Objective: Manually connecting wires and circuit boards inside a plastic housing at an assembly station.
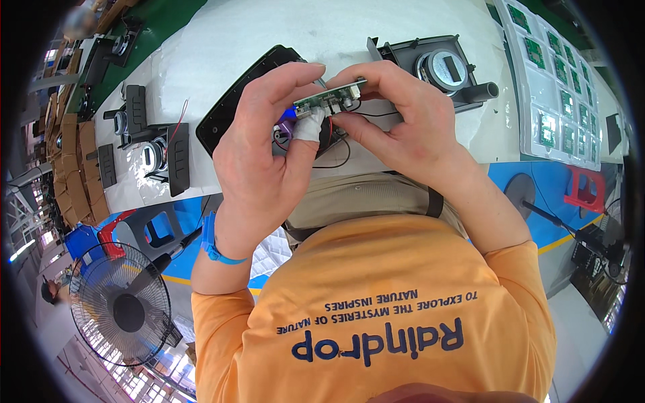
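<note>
My two hands hold a small green circuit board [316, 101] with white connectors above the table. My left hand [259, 134] grips its left end, the thumb wrapped in white tape; a blue strap rings that wrist. My right hand [413, 117] pinches the right end between thumb and fingers. Blue light glows beside the board, near my left fingers. Thin wires, including a black wire [349, 153], hang from the area under the board. Beneath my left hand lies a black housing [228, 101], partly hidden. Beyond my right hand rests a dark speaker housing [403, 57] with a round speaker [442, 70].
On the white-covered table [269, 27], more speaker parts [156, 158] lie at left. A clear tray [527, 101] of several green boards stands at right. Around the table are a fan [127, 312], a red stool [586, 188] and cardboard [70, 168].
</note>
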Motion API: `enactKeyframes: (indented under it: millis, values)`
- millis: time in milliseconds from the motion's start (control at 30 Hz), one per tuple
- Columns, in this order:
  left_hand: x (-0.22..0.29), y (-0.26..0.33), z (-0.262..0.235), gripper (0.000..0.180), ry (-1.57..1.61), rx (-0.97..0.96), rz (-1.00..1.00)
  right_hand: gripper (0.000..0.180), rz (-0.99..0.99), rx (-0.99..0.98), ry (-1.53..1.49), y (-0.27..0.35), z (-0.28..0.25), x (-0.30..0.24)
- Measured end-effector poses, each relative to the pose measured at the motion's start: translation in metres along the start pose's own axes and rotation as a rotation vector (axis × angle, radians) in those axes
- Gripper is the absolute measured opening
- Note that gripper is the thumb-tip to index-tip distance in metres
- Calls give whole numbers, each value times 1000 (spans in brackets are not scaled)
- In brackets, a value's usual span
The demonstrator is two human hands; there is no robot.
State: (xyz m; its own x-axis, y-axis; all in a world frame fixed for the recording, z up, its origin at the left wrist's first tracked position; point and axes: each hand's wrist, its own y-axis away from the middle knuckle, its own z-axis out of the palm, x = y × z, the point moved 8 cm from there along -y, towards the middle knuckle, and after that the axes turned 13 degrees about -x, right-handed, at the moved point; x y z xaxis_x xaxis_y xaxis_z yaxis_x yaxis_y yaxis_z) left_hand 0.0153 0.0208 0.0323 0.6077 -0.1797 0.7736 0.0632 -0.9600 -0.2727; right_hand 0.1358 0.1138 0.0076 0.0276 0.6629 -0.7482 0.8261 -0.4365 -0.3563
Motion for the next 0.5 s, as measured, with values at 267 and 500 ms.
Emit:
enactKeyframes:
  millis: [267, 500]
  values:
    - [-4, -2, -4, 44, 36, 11, -16, 41, 11, -40, -34, -2, 2, 6]
    - [-12, 3, -21, 45, -21, 13, -161, 80, 85, -165, -89, -7, -38, 4]
